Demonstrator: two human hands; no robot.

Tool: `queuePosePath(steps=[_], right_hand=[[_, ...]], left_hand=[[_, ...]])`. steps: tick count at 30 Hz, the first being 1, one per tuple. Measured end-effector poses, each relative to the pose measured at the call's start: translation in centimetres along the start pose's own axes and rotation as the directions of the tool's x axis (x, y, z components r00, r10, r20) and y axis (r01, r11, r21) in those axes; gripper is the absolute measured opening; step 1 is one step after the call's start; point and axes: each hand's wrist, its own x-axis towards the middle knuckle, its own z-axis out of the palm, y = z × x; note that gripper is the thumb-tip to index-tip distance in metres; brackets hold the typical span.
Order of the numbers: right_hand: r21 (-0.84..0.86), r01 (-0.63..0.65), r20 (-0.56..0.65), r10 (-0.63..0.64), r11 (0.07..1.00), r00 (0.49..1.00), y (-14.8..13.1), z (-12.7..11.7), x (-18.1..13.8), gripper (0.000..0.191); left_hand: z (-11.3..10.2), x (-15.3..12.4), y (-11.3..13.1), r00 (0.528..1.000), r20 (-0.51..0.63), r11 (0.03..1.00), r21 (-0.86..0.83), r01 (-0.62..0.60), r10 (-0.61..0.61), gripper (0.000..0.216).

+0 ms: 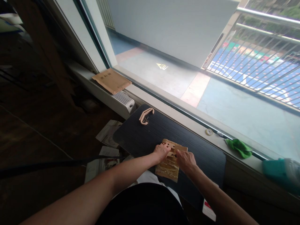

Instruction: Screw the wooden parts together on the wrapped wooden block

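Note:
A small dark table top lies in front of me by a big window. On it sits a pale wooden piece with holes, above a thin wooden sheet of cut-out parts. My left hand is closed on the left end of the wooden piece. My right hand pinches it from the right, fingers curled. A separate curved wooden part with small dark screws beside it rests at the far left corner of the table.
A cardboard box lies on the radiator ledge at the left. A green cloth, a tape roll and a teal object sit on the window sill. Papers lie on the dark floor at the left.

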Motion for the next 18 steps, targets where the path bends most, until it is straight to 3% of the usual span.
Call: queuePosePath(steps=[5,7,10,13,15,18], right_hand=[[-0.131,0.249,-0.026,-0.254,0.96,0.967,-0.2,0.1,0.4,0.032],[-0.073,0.214,-0.026,-0.216,0.974,0.976,0.0,0.7,0.5,0.03],[0.079,-0.007,-0.029,0.01,0.997,1.0,0.6,1.6,0.4,0.028],[0.168,-0.181,-0.007,0.185,0.969,0.983,0.9,1.8,0.1,0.033],[0.161,-0.187,0.0,0.19,0.969,0.982,0.8,1.4,0.1,0.032],[0.032,-0.053,-0.01,0.054,0.998,0.999,0.1,0.5,0.1,0.026]], left_hand=[[0.1,0.1,0.0,1.0,0.011,1.0,0.005,0.006,-0.006,0.022],[0.1,0.1,0.0,1.0,0.019,1.0,0.004,0.009,-0.009,0.022],[0.1,0.2,0.1,1.0,0.023,1.0,-0.001,0.011,-0.011,0.023],[0.2,0.1,0.1,1.0,0.01,1.0,0.0,0.006,-0.006,0.025],[0.3,0.1,0.1,1.0,-0.002,1.0,-0.003,0.008,-0.008,0.023],[0.4,0.1,0.0,1.0,-0.015,1.0,-0.008,0.012,-0.012,0.022]])
